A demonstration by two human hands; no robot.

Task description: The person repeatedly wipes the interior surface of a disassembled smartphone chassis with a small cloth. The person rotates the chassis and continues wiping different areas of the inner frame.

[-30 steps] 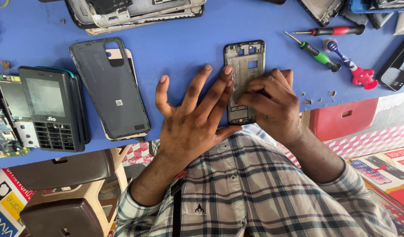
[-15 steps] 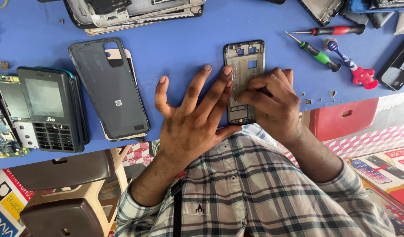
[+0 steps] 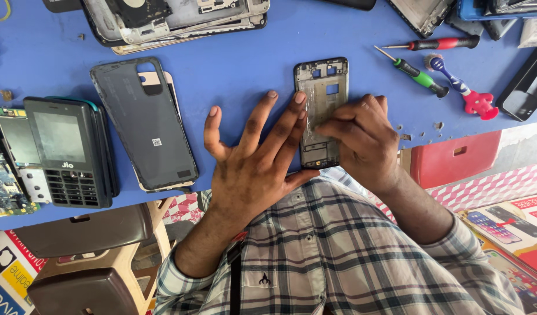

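I am counting three screwdrivers (image 3: 436, 44) lying on the blue surface (image 3: 251, 52), one phone frame (image 3: 321, 111) under my two hands (image 3: 257, 163), one dark back cover (image 3: 143, 125), and one keypad phone (image 3: 64, 151).

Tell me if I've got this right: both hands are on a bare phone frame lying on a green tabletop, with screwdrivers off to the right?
Not quite: the head view shows the tabletop is blue, not green. The rest holds: left hand and right hand are on the phone frame, with screwdrivers to the right.
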